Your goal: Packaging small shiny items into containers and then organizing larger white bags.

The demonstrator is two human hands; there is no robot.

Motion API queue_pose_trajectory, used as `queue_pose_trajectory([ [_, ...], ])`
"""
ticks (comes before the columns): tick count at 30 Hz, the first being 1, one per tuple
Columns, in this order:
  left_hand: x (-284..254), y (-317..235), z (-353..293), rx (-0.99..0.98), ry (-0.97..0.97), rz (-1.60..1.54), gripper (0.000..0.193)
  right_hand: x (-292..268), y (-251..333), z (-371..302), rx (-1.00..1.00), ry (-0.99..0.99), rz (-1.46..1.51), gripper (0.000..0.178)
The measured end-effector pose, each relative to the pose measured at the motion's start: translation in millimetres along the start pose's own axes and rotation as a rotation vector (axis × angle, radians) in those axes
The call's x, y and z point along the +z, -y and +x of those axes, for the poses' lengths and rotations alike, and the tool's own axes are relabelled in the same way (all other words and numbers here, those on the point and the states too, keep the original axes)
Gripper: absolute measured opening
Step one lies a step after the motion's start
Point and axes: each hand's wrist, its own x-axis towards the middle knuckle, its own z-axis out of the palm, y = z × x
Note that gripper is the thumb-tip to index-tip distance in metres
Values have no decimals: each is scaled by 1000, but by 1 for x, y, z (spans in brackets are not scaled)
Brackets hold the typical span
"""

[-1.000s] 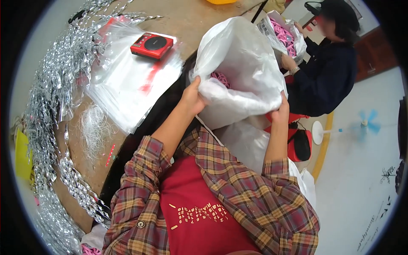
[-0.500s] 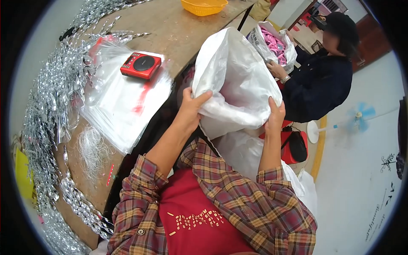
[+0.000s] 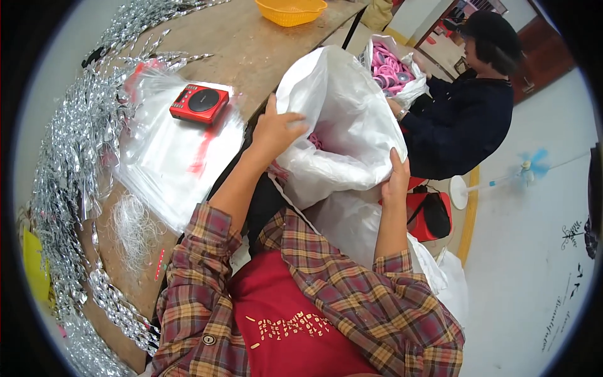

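White plastic sack [image 3: 342, 125] stood propped open, left hand [image 3: 276, 129] clamped at nine o'clock, right hand [image 3: 396, 179] pinching its four-o'clock edge.

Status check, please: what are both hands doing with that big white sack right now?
Left hand grips white sack near its top. Right hand clamps its right side. Sack raised beside the table; nothing blocking.

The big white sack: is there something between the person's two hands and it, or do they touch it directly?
Nothing visible stands between. The left hand lies flat on the upper left side of the big white sack, and the right hand grips its lower right edge. Both bare hands touch the plastic directly.
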Motion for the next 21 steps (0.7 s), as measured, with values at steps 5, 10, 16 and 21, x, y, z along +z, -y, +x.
queue_pose_trajectory([
  [5, 4, 9, 2, -43, 38, 71, 56, -19, -4, -2, 40, -6, 24, 49],
  [10, -4, 11, 3, 13, -113, 80, 59, -20, -12, -2, 123, 41, 182, 50],
  [16, -2, 17, -3, 24, -143, 95, 59, -30, -22, 3, 217, 68, 261, 50],
  [21, -6, 19, -7, 11, -151, 33, 61, -25, -22, 1, 288, 42, 307, 50],
])
